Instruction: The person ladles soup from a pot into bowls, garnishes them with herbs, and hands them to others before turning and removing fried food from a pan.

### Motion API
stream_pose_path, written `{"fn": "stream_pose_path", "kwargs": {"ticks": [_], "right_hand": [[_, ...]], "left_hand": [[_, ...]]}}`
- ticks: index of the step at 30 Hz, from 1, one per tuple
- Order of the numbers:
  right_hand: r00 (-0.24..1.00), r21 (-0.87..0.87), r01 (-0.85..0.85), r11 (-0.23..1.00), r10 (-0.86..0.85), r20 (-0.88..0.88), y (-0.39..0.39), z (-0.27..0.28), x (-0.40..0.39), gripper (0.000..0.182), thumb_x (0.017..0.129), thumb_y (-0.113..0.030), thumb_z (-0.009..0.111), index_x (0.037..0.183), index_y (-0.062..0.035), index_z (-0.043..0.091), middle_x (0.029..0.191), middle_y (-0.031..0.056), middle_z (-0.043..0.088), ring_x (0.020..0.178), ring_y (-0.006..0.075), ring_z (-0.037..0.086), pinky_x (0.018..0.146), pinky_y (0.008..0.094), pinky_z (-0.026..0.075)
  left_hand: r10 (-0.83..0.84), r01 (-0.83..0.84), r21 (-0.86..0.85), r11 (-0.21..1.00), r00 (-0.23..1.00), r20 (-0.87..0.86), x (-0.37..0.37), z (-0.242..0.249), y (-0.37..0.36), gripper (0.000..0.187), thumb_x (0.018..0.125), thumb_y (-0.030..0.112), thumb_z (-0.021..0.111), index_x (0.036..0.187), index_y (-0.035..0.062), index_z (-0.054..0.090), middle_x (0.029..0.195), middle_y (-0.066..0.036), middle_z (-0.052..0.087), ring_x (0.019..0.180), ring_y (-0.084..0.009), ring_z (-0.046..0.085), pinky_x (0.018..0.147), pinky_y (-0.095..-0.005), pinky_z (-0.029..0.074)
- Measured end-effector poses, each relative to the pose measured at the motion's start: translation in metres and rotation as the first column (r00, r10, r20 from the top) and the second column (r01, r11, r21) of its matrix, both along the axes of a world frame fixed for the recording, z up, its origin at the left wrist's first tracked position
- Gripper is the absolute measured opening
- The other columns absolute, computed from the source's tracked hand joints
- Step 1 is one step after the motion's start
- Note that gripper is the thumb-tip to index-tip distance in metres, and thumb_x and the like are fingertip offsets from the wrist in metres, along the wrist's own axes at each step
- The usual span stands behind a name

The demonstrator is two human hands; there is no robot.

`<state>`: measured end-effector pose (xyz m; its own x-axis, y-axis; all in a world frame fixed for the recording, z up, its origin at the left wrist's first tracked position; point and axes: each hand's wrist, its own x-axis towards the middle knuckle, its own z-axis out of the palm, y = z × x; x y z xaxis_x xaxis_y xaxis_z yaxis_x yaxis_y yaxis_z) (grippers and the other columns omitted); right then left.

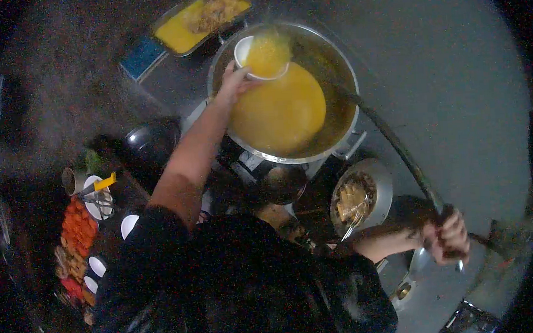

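My left hand (234,84) grips a white bowl (242,48) by its near side, fingers closed on the rim. Tilted over a large metal pot (356,80), the bowl has a yellow, blurred mass (266,53) at its mouth. Thick yellow liquid (282,114) fills part of the pot below. Out to the right, my right hand (446,238) is wrapped around the upper end of a long dark stirring pole (395,141). The pole slants over the pot's right rim, and its lower end is hidden inside.
A tray (178,35) of yellow liquid and brownish food stands beyond the pot. At right sits a metal pan (377,191) with food and a utensil. On the left are chopped orange pieces (78,227), a whisk (102,202) in a white bowl and a yellow-handled tool (106,182).
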<state>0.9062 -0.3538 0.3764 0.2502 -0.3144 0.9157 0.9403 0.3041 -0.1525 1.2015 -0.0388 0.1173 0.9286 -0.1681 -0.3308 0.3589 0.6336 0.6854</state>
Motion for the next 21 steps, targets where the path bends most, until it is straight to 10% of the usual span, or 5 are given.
{"fn": "stream_pose_path", "kwargs": {"ticks": [9,11,12,15,21], "right_hand": [[0.995,-0.309,0.091,0.947,-0.096,0.0,-0.009,0.015,0.05,0.026,0.08,-0.031,0.037,0.059,-0.0157,0.04,0.049,-0.0053,0.031,0.043,0.008,0.028,0.045,0.0253,0.025],[0.528,-0.667,0.541,0.513,-0.824,-0.206,-0.007,-0.037,0.075,0.025,0.079,-0.026,0.035,0.065,-0.01,0.049,0.055,0.0017,0.043,0.05,0.0145,0.04,0.049,0.03,0.033],[0.615,-0.272,0.518,0.811,-0.574,-0.54,0.017,-0.067,0.11,0.026,0.079,-0.023,0.04,0.066,-0.0029,0.051,0.06,0.0067,0.049,0.05,0.0182,0.043,0.049,0.0303,0.034],[0.568,-0.184,0.37,0.91,-0.379,-0.73,0.021,-0.13,0.164,0.016,0.079,-0.015,0.049,0.065,-0.0121,0.043,0.052,-0.0018,0.041,0.048,0.0113,0.042,0.049,0.0258,0.036],[0.559,0.295,0.517,0.803,-0.057,-0.827,-0.024,-0.102,0.135,0.046,0.083,-0.027,0.043,0.046,-0.0182,0.018,0.04,-0.0026,0.018,0.039,0.0107,0.017,0.043,0.0258,0.019]], "left_hand": [[-0.031,0.121,-0.267,0.956,0.948,0.318,0.016,0.002,-0.016,0.046,0.075,0.011,0.045,0.115,0.0092,0.023,0.105,-0.017,0.046,0.081,-0.0288,0.055,0.065,-0.0401,0.049],[-0.055,0.118,-0.2,0.973,0.953,0.298,0.027,0.001,0.002,0.046,0.075,0.011,0.045,0.115,0.0094,0.023,0.105,-0.017,0.046,0.081,-0.0288,0.056,0.065,-0.0396,0.049],[-0.091,0.13,-0.136,0.982,0.96,0.265,0.029,0.001,-0.015,0.047,0.075,0.011,0.045,0.116,0.0095,0.023,0.105,-0.017,0.046,0.081,-0.0288,0.056,0.065,-0.0392,0.05],[-0.082,0.102,-0.06,0.993,0.958,0.274,0.014,0.042,-0.006,0.043,0.077,0.008,0.043,0.117,0.0068,0.025,0.106,-0.017,0.046,0.08,-0.0309,0.057,0.071,-0.0395,0.05],[-0.157,0.123,0.161,0.979,0.962,0.223,-0.009,0.049,0.046,0.048,0.078,0.006,0.041,0.122,0.0051,0.022,0.107,-0.018,0.046,0.075,-0.0289,0.059,0.064,-0.0275,0.053]]}}
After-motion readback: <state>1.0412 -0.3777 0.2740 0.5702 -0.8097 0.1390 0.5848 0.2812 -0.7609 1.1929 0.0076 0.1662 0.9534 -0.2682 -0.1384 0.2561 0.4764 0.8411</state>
